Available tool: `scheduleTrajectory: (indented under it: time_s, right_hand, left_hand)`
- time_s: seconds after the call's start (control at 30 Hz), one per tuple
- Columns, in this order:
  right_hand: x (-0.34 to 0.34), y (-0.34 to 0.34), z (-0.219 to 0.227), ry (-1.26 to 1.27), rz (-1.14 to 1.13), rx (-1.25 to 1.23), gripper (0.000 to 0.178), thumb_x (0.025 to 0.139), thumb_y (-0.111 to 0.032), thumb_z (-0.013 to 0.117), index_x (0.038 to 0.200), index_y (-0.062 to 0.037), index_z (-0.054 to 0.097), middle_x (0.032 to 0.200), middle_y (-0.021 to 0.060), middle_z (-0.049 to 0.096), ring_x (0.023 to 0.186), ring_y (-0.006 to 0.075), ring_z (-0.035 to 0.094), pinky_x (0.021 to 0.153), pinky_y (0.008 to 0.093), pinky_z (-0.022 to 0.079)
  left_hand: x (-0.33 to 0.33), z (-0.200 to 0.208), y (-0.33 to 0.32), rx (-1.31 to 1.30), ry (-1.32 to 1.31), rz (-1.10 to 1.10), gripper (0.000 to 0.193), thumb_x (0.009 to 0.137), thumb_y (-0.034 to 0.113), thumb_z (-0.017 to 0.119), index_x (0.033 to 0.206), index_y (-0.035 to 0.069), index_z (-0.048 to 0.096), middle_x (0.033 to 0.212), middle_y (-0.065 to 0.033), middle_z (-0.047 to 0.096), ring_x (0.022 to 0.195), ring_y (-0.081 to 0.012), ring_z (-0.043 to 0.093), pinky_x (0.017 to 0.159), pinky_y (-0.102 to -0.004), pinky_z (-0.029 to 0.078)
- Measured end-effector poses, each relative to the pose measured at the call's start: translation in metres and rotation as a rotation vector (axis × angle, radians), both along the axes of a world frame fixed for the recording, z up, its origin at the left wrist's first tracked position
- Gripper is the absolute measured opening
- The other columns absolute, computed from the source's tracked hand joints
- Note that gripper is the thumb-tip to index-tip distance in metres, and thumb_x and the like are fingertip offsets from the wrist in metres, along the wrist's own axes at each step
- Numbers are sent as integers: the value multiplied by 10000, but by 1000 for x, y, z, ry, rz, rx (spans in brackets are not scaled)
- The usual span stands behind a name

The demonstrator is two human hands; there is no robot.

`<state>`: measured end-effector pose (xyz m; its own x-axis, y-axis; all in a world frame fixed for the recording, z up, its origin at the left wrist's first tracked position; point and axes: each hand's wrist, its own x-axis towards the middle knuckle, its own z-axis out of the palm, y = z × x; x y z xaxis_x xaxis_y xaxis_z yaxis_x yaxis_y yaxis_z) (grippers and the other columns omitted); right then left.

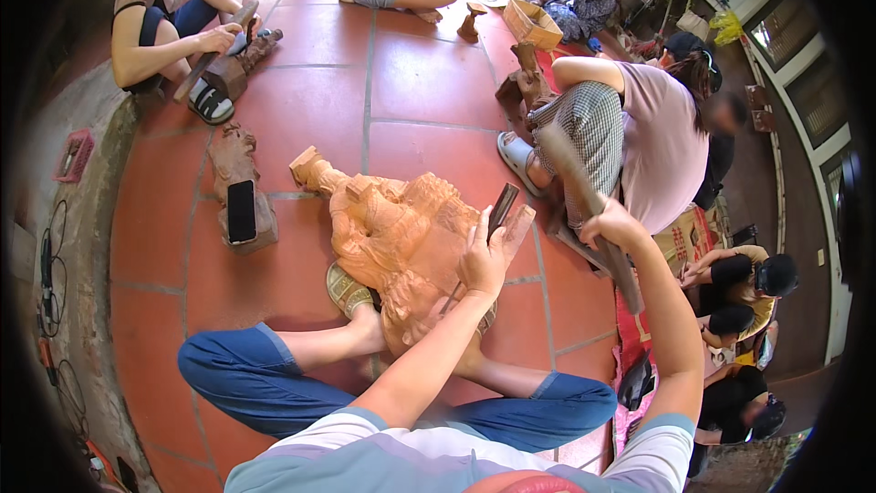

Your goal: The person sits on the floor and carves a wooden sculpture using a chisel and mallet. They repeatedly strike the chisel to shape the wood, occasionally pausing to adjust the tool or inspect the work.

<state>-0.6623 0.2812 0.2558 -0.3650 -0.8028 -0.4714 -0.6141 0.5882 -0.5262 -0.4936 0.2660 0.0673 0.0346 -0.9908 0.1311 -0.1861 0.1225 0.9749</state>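
A large light-brown wood carving [392,228] with folded, rounded relief lies on the tiles between my feet. My left hand [482,263] is closed around a chisel [503,204]; its dark upper end sticks up past my fingers and its thin shaft slants down toward the carving. Whether the tip touches the wood I cannot make out. Off to the right, my right hand [617,226] grips a long wooden mallet [573,167], raised apart from the chisel. The mallet's far end is blurred.
A black phone [242,212] rests on a darker wood carving [235,160] to the left. A person [662,137] sits close on the right; another works with a wooden club [214,53] at far left. A wooden crate [533,24] stands farther back. Cables [57,283] run along the left ledge.
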Motion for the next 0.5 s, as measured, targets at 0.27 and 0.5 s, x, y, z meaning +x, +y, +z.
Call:
scheduleTrajectory:
  time_s: [0.27,0.5]
  right_hand:
    - [-7,24,-4,-140,-21,-135,470,563,72,664,1010,-22,549,645,31,526,531,119,532,458,294,425]
    - [-7,36,0,-160,-123,-247,543,577,11,671,1102,-21,540,702,68,562,590,116,551,517,287,457]
  left_hand:
    - [4,0,11,-90,85,-7,427,905,291,588,1322,228,518,1003,-78,643,850,-306,644,662,-406,506]
    - [7,6,16,-136,110,-36,394,923,263,575,1304,172,536,1026,-115,640,878,-313,642,707,-384,507]
